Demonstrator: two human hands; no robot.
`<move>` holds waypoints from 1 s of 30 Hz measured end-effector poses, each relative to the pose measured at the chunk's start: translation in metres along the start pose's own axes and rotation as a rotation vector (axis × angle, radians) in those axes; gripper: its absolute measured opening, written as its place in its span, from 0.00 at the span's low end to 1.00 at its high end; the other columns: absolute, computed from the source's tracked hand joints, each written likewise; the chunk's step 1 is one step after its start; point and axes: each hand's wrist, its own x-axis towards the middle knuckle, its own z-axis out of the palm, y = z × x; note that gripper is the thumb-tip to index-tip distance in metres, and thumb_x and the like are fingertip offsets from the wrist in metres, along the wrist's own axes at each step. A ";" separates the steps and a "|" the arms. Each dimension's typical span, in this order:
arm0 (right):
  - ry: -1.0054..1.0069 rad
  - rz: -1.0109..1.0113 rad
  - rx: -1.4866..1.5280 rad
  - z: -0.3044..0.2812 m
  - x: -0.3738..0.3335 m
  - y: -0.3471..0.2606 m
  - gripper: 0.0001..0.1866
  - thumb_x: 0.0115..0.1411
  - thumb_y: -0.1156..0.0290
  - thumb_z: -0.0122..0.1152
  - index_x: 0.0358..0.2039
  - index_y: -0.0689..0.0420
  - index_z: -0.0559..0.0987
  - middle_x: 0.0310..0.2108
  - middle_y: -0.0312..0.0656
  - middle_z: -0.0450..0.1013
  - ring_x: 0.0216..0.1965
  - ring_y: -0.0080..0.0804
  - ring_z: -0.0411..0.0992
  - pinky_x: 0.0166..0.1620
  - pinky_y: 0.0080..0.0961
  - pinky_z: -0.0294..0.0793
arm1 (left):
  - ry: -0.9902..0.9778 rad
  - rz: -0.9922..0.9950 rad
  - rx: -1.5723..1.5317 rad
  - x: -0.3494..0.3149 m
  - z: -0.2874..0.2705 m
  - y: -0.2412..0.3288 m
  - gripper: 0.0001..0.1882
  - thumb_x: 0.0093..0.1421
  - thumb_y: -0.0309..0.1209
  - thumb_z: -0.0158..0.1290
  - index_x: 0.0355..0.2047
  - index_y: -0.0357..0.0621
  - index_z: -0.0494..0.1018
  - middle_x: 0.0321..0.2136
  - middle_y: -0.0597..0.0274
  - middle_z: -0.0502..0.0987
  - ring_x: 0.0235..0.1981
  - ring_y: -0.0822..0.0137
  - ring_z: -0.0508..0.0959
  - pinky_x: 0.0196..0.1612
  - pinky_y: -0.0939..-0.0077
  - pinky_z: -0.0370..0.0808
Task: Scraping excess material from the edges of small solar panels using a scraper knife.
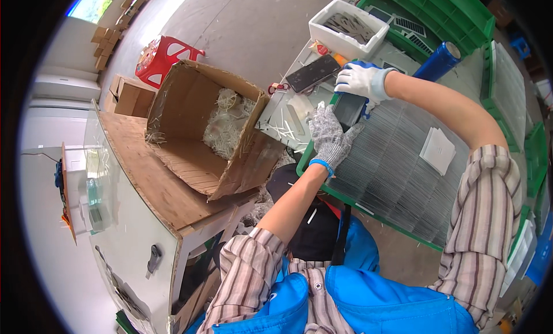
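Right fingers: white glove with blue coating on the right hand (358,82), curled over the 12 o'clock end of the dark block; looks like they're grasping it, thumb side toward 3.
Left fingers: gray knit glove on the left hand (331,137), fingers spread along the 7 o'clock end, and imo also holding that same block, though the contact on the underside is hidden.
Dark block: the shiny dark block (349,110) sits between the two gloves at the 10 o'clock corner of the green crate (306,159). One piece or a stack, can't tell. Can't tell if it touches bottom either.
Holding it well: I'd keep the squeeze even from both ends and stay square to the rows, because a twist could chip thin edges. Fingertips clear of the neighbouring edges too, they'd probably pinch.
Thin panels: tight rows of thin panels (397,161) fill the crate from 3 round to 6 o'clock of the block, with white cards (438,151) lying on top at 4. I'd avoid leaning a wrist on those rows.
Desk: the white desk (275,113) at 9, loose white strips (283,130) on it, dark slab (313,73) at 10:30, foam box (345,48) at 12.
Further out: blue cylinder (438,60) at 2, open cardboard box (184,109) at 9.
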 end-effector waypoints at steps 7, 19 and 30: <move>0.502 0.284 0.482 0.019 -0.017 -0.041 0.40 0.50 0.52 0.63 0.62 0.51 0.59 0.58 0.49 0.60 0.60 0.49 0.58 0.64 0.42 0.52 | -0.102 0.125 0.077 -0.005 -0.015 -0.018 0.60 0.45 0.63 0.57 0.62 0.28 0.47 0.61 0.36 0.53 0.64 0.44 0.52 0.66 0.51 0.44; 0.359 0.674 0.227 0.028 0.006 -0.099 0.30 0.62 0.50 0.43 0.62 0.50 0.62 0.66 0.46 0.51 0.68 0.42 0.45 0.67 0.49 0.33 | 0.098 0.222 -0.004 -0.101 -0.082 -0.055 0.47 0.49 0.48 0.61 0.61 0.36 0.54 0.56 0.40 0.63 0.58 0.45 0.63 0.62 0.56 0.57; 0.055 0.576 0.196 -0.009 0.032 -0.143 0.46 0.38 0.60 0.70 0.61 0.47 0.64 0.65 0.51 0.50 0.67 0.51 0.43 0.66 0.51 0.38 | 0.308 0.250 0.032 -0.262 -0.155 -0.159 0.36 0.47 0.41 0.60 0.54 0.38 0.64 0.52 0.45 0.68 0.57 0.48 0.65 0.64 0.52 0.54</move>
